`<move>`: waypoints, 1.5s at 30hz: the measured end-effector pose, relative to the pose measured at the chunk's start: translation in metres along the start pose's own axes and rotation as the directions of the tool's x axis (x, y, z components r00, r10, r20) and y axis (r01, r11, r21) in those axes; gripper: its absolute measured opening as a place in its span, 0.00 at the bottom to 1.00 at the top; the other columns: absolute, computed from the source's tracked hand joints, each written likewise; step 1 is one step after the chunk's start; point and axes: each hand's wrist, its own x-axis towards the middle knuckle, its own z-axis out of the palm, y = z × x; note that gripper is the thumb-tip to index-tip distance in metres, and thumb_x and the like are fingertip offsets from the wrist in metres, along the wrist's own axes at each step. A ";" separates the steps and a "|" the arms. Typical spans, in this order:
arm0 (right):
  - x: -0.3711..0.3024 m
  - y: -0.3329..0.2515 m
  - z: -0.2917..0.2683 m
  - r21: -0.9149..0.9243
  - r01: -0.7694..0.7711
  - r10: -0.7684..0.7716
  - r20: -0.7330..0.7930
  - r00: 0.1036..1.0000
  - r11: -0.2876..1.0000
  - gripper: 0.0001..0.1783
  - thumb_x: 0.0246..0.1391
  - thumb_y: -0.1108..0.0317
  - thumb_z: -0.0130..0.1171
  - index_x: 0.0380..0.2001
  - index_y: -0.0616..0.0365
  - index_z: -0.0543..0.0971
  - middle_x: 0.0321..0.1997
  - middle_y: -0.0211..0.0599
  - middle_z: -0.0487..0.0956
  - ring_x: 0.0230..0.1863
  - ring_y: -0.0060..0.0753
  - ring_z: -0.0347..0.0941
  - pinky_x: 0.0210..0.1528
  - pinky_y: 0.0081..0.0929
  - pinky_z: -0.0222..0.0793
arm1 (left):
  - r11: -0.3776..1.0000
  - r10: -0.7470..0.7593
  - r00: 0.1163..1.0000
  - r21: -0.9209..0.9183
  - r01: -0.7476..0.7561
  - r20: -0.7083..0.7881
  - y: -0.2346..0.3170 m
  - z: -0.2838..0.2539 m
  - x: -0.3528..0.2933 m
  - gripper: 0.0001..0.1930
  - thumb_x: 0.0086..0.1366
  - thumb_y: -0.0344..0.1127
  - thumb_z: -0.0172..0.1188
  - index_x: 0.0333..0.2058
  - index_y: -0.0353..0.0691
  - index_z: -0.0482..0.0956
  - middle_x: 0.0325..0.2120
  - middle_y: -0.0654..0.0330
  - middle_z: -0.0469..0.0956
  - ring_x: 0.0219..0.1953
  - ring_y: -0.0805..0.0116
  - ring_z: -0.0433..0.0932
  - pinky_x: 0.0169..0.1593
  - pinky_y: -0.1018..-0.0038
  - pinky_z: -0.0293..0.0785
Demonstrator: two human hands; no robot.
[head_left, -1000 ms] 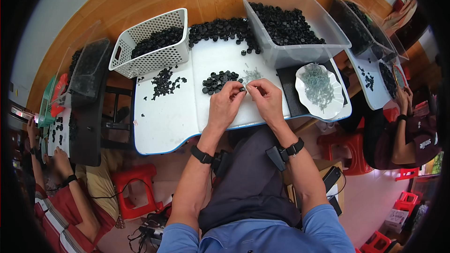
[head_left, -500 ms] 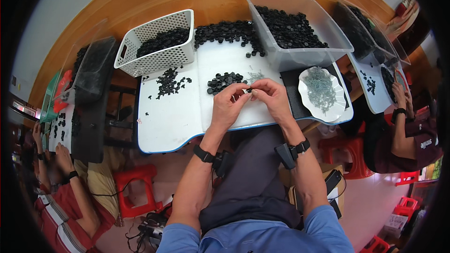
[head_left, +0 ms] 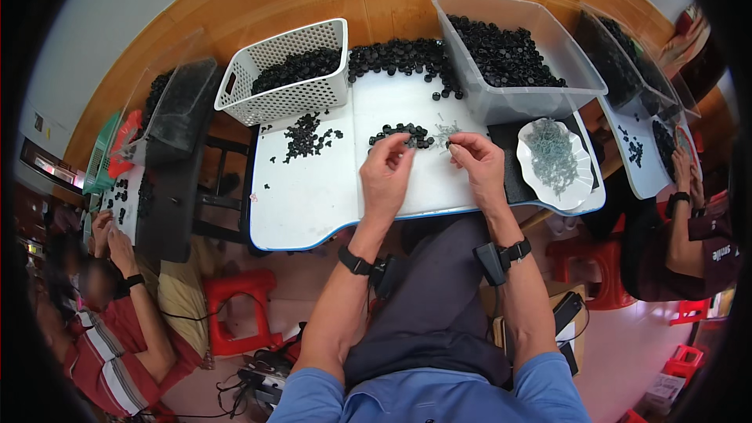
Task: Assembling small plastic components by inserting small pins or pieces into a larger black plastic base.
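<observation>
My left hand (head_left: 386, 175) is at the near side of a small pile of round black caps (head_left: 384, 139). Its thumb and fingers curl toward the caps, blurred, so I cannot tell whether they hold one. My right hand (head_left: 482, 163) is closed in a pinch on a small black part (head_left: 449, 143), mostly hidden by the fingertips. Just beyond that hand, thin silvery screws (head_left: 445, 131) lie loose on the white tabletop (head_left: 305, 204). A white scalloped plate (head_left: 580, 189) heaped with more such screws (head_left: 552, 155) stands on a dark mat to the right.
A white perforated basket (head_left: 249, 102) and a clear plastic tub (head_left: 540, 102), both holding black parts, stand at the back. Caps (head_left: 399, 55) are heaped between them. Small black pieces (head_left: 305, 137) lie at left. Co-workers' hands (head_left: 117, 247) work at either side. Red stools (head_left: 239, 309) stand below.
My hands, together at the fingertips before, have moved apart. The left is now by the caps, and the right keeps a small black part near the loose screws. The whole view has shifted slightly.
</observation>
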 end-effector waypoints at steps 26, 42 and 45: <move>-0.001 0.002 0.001 -0.031 -0.008 0.008 0.000 1.000 0.999 0.07 0.59 0.76 0.67 0.41 0.63 0.86 0.30 0.22 0.81 0.30 0.10 0.71 0.34 0.14 0.67 | 0.697 0.127 0.895 0.603 -0.388 0.428 0.019 -0.038 0.013 0.10 0.60 0.24 0.67 0.41 0.37 0.83 0.34 0.52 0.78 0.40 0.50 0.79 0.45 0.58 0.76; 0.000 0.007 0.001 -0.027 0.024 -0.024 0.001 1.000 0.999 0.07 0.58 0.75 0.68 0.40 0.63 0.86 0.28 0.19 0.80 0.28 0.09 0.68 0.30 0.14 0.63 | 0.657 -0.046 0.840 0.650 -0.382 0.540 0.030 -0.043 0.027 0.11 0.61 0.26 0.66 0.43 0.36 0.83 0.38 0.51 0.81 0.43 0.49 0.81 0.47 0.60 0.77; 0.000 0.007 0.002 -0.016 0.025 -0.025 0.000 1.000 1.000 0.07 0.57 0.75 0.68 0.40 0.63 0.86 0.29 0.19 0.80 0.28 0.09 0.67 0.30 0.14 0.62 | 0.706 -0.024 0.868 0.623 -0.337 0.496 0.031 -0.039 0.020 0.11 0.61 0.28 0.67 0.43 0.36 0.82 0.38 0.51 0.82 0.40 0.48 0.81 0.46 0.59 0.77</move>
